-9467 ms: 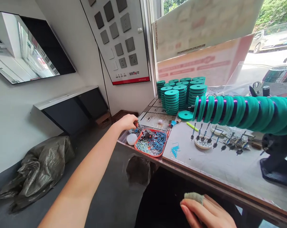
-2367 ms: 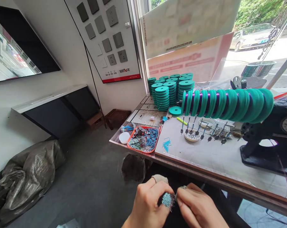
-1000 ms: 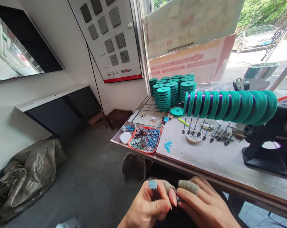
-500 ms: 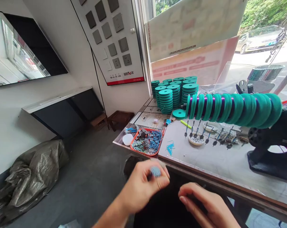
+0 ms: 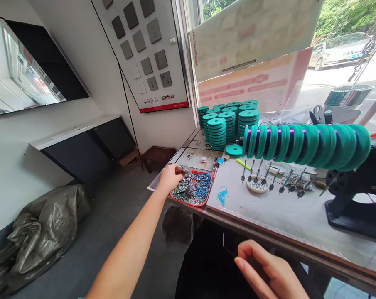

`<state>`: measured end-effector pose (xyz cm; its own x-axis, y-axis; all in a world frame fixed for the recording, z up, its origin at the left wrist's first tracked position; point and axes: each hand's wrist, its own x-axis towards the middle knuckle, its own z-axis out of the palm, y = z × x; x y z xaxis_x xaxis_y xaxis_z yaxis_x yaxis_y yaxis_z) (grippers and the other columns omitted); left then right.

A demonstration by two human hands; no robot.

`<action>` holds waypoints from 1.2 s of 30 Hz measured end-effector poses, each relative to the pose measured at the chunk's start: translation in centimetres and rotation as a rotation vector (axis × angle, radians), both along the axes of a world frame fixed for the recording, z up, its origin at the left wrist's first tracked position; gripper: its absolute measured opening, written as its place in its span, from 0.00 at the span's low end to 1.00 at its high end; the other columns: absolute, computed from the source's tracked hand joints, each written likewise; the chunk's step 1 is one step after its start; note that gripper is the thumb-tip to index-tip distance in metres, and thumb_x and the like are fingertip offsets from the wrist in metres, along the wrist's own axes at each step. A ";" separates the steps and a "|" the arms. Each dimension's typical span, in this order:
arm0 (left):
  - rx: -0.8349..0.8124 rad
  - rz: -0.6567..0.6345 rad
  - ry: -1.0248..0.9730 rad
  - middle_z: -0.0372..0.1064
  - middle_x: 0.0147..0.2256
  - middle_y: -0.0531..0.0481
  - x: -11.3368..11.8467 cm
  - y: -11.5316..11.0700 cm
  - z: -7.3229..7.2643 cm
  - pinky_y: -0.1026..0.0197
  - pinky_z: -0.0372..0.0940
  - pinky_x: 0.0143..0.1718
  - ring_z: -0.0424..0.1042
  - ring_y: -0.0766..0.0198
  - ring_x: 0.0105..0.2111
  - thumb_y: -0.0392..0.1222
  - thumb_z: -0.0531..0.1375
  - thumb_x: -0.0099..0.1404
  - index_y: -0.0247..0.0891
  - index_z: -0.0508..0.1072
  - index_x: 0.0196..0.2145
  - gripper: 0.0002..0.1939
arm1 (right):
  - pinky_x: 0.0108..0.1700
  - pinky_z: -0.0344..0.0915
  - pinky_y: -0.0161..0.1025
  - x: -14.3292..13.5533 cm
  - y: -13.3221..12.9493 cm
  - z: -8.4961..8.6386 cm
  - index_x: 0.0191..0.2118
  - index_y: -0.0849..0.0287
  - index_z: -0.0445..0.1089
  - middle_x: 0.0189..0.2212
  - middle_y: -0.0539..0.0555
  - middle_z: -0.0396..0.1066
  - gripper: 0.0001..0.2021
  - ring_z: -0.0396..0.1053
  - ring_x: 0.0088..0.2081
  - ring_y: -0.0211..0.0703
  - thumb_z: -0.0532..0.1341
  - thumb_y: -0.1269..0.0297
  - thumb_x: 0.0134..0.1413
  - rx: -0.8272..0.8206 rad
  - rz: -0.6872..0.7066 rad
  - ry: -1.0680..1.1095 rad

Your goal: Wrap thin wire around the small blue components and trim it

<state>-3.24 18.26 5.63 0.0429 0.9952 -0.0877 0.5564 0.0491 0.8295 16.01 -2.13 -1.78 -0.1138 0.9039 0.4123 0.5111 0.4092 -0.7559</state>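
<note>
Tray: left hand just came over, away from right hand; two-hand work likely paused. Both curled; can't tell if pinching.

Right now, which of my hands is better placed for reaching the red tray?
Probably your left hand: it's at the left side of the red tray, while your right hand hangs near your lap.

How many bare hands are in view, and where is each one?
2. The left hand is at the left edge of the red tray; the right hand is curled near the table's front edge. No others show.
</note>
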 end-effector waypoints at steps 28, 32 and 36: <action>-0.376 0.341 -0.938 0.58 0.17 0.60 4.4 -18.1 -6.3 0.73 0.41 0.16 0.47 0.80 0.15 0.44 0.71 0.41 0.34 0.66 0.26 0.19 | 0.26 0.61 0.32 -1.4 -0.5 -1.9 0.32 0.56 0.61 0.20 0.47 0.64 0.05 0.62 0.21 0.35 0.53 0.71 0.57 0.319 -0.076 -0.020; -0.452 0.340 -0.962 0.57 0.15 0.62 4.5 -18.1 -6.1 0.73 0.39 0.15 0.44 0.81 0.13 0.46 0.71 0.40 0.34 0.66 0.28 0.23 | 0.29 0.62 0.33 -1.4 -0.6 -1.8 0.33 0.56 0.62 0.21 0.47 0.65 0.05 0.63 0.22 0.35 0.53 0.73 0.57 0.360 -0.088 -0.066; -0.522 0.325 -1.000 0.56 0.14 0.63 4.4 -17.9 -6.1 0.73 0.38 0.14 0.42 0.82 0.13 0.47 0.72 0.38 0.35 0.63 0.26 0.24 | 0.29 0.60 0.34 -1.7 -0.4 -1.8 0.33 0.57 0.62 0.20 0.47 0.65 0.06 0.61 0.21 0.34 0.52 0.75 0.57 0.411 -0.098 -0.085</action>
<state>1.16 0.37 -0.44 0.0748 0.8252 -0.5599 -0.4332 0.5326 0.7271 14.34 -2.55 -3.61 -0.0849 0.6747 0.7332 0.6156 0.6142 -0.4938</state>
